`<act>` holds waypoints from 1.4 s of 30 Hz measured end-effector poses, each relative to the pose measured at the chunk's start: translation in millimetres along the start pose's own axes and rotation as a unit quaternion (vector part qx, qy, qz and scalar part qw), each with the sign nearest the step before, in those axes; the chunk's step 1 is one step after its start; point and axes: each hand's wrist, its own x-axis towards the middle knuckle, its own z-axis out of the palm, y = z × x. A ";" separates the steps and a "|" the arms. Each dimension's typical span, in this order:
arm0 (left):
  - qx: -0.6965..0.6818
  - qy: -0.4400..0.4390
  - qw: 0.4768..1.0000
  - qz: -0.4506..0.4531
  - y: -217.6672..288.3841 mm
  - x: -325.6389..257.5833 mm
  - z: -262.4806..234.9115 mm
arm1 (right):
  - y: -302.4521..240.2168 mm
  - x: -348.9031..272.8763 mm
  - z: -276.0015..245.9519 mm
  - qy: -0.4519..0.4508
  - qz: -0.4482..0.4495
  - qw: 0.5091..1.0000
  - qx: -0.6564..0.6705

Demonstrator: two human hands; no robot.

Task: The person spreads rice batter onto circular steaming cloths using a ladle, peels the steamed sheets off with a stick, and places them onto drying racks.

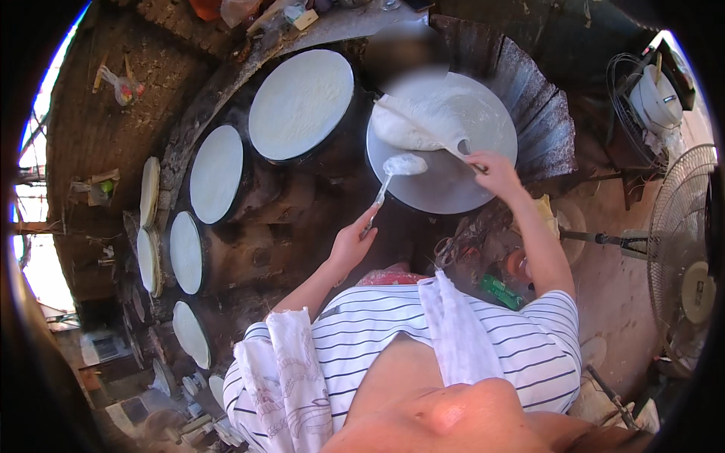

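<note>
Nearest, a striped shirt (483,340) with a white cloth (461,332) draped over the shoulders, both forearms reaching out from under it. Further out, left hand (353,241) closed around the handle of a ladle (393,175), bowl heaped with white batter and held just over the near rim of the round steaming tray (445,192). Beside it, right hand (495,172) pinched shut on the handle of a flat spreader (461,147), blade down in the batter (415,121) pooled on the far half of that tray. Near half of the tray bare and grey, so spreading judged only part done; step in hand seemingly drawing the batter out into a thin sheet, ladle kept ready alongside. Next move likely calling for an even sweep of the spreader across the bare metal, blade kept flat and pressure light to avoid ridges or holes, with the ladle held level to avoid drips. Left of this, a finished white round (300,104) on the next tray, fully coated. Beyond, more white rounds curving away along the sooty stove (249,226), among them one (216,174) and another (186,251). Far right, a standing fan (683,257), with a second fan (649,94) above it.
</note>
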 end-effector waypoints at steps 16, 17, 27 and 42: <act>-0.003 -0.031 0.999 0.023 9.9 -32.2 -1.6 | 24.0 17.5 -20.7 0.012 -0.079 0.996 -0.039; -0.005 -0.012 1.000 0.020 5.5 -36.9 -4.3 | 22.9 12.8 -13.3 0.002 -0.126 0.991 -0.041; -0.130 0.006 0.988 -0.085 2.8 5.2 -6.3 | -3.4 -70.3 -9.3 0.076 -0.059 0.990 -0.100; -0.438 -0.112 0.892 -0.003 5.8 0.6 -145.8 | -176.8 -96.8 206.6 0.299 0.243 0.816 0.430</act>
